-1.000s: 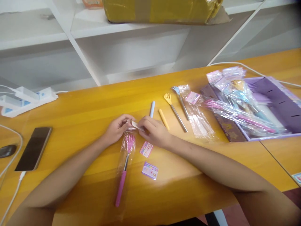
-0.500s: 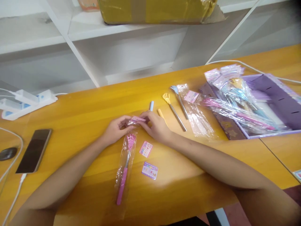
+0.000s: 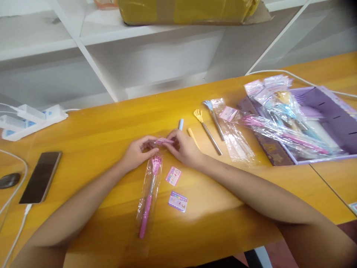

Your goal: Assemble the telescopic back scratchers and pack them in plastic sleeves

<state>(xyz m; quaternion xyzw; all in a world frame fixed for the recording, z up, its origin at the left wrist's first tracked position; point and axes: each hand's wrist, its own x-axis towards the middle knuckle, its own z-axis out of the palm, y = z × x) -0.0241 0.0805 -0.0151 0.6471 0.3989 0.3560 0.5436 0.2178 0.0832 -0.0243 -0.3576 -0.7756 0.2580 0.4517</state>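
Note:
My left hand (image 3: 139,152) pinches the top of a clear plastic bag. The bag lies on the table with a pink hand-shaped scratcher (image 3: 147,201) inside, its fingers pointing away from me. My right hand (image 3: 185,148) grips the right end of a small pink card (image 3: 164,141) at the bag's top; whether the card is inside the bag, I cannot tell. Just right of the bag lie a pink printed card (image 3: 173,176) and a purple printed card (image 3: 177,201). Beyond my right hand are a yellow scratcher (image 3: 208,132) and a blue scratcher (image 3: 214,120), both unwrapped.
A purple box (image 3: 329,123) with bagged scratchers stands at the right, empty bags (image 3: 237,143) beside it. Blue (image 3: 181,124) and yellow (image 3: 193,137) tubes lie behind my right hand. At the left are a phone (image 3: 41,178), a mouse (image 3: 10,180) and a power strip (image 3: 33,121).
The bagged pink scratcher has shifted slightly up, away from me. The card between my hands looks flatter and more edge-on. Both hands keep nearly the same place.

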